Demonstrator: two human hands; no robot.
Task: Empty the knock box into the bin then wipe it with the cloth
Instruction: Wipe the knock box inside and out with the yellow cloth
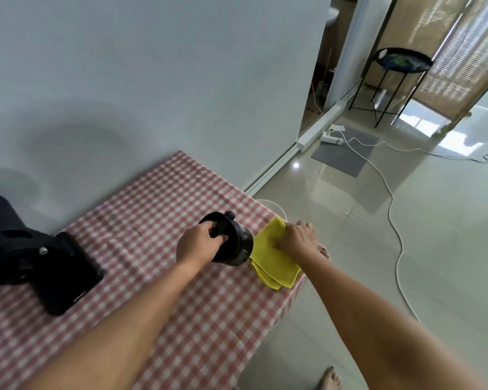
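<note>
The black round knock box [238, 243] is near the right edge of the table with the red-and-white checked cloth [158, 209]. My left hand [199, 243] grips its rim, fingers hooked inside by the knock bar, and the box tilts toward me. A folded yellow cloth [271, 263] lies just right of it at the table's edge. My right hand [297, 237] rests on the cloth's far part, fingers bent over it. No bin is in view.
A black coffee machine [31, 263] stands at the table's left. A white wall runs behind the table. To the right lie glossy floor tiles, a white cable [392, 215], a power strip and a black side table [400, 63]. A bare foot [330, 378] shows below.
</note>
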